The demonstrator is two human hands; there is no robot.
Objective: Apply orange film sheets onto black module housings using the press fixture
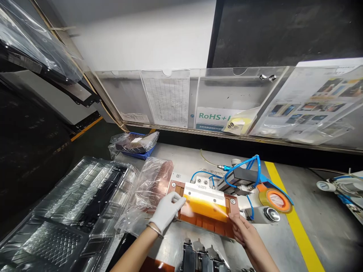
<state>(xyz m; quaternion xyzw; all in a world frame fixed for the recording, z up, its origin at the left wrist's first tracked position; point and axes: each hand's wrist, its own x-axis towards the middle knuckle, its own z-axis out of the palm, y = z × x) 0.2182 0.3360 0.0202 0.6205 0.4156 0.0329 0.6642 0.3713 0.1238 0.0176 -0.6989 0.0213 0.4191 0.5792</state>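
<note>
My left hand, in a white glove, has its fingers closed at the left end of a glossy amber film strip. At the strip's right end, the thumb and fingertips of my bare right hand pinch its edge. The strip spans between both hands across the front of a brown fixture, just below its silver bar labelled JJ-25070. Pale glare blurs parts of the strip, so I cannot tell whether it lies flat on the fixture. Several black parts stand in front, close to my body.
Clear plastic trays fill the left side, beside a plastic-wrapped copper-coloured stack. Blue air hoses, a tape roll and a metal cylinder crowd the fixture's right. Document pockets line the back.
</note>
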